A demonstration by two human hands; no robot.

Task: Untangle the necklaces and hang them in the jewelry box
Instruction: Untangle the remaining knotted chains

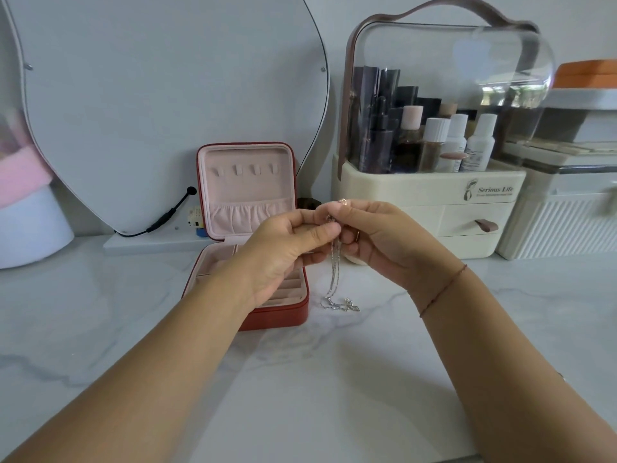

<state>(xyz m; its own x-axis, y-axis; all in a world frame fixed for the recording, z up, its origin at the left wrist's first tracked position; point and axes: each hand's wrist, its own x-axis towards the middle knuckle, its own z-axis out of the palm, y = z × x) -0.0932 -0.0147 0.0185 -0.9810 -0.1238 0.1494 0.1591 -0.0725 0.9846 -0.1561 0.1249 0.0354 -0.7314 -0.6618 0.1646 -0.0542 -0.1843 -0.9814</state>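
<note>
Both hands meet above the table [334, 379], pinching the necklaces [335, 275] between them: the left hand [287, 252] and right hand [377, 235] each grip the top of the chains, which hang down with their tangled ends resting on the table just right of the open jewelry box [267, 315].

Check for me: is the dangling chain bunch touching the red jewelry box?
Apart. The head view shows bare marble countertop between the chain bunch and the jewelry box.
</note>
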